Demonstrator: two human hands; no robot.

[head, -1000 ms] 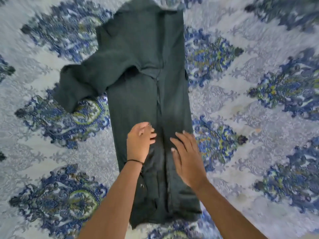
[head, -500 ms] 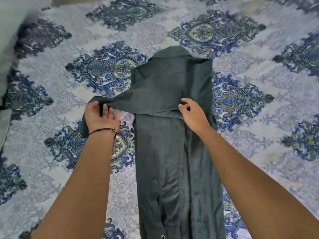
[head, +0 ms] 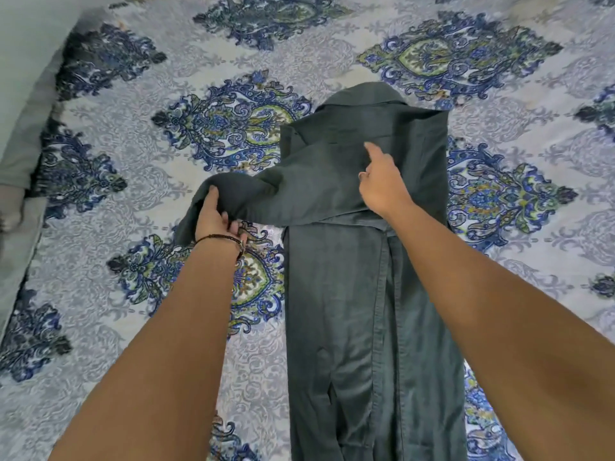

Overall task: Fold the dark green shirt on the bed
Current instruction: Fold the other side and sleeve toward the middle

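Shirt: dark green cotton shirt [head: 359, 294], mid-bed, long axis running away from body.
Left hand [head: 213, 217]: closed on outflung sleeve, nearer it.
Right hand [head: 382, 184]: loosely open, forefinger pinning chest.

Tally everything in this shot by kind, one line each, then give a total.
Dark green shirt: 1
Patterned bedsheet: 1
Hands: 2, the left hand on the sleeve and the right hand on the shirt's chest
Beaded bracelet, on the left wrist: 1
Total: 5
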